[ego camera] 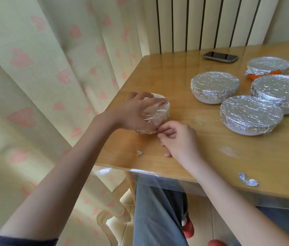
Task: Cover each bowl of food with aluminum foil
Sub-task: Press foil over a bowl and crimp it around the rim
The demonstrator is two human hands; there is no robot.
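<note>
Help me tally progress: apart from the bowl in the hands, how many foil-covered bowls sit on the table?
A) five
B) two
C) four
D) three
C: four covered bowls stand to the right, a white bowl, a near bowl, a far-right bowl and an orange bowl, while the left hand and right hand work on a fifth bowl.

Crinkled, shiny aluminium foil wraps the white bowl, its skin full of fine creases catching light. The table shows warm wood under a clear, glossy plastic sheet that hangs over its edge. A phone has a smooth dark glassy face. The curtain is matt woven cloth.
</note>
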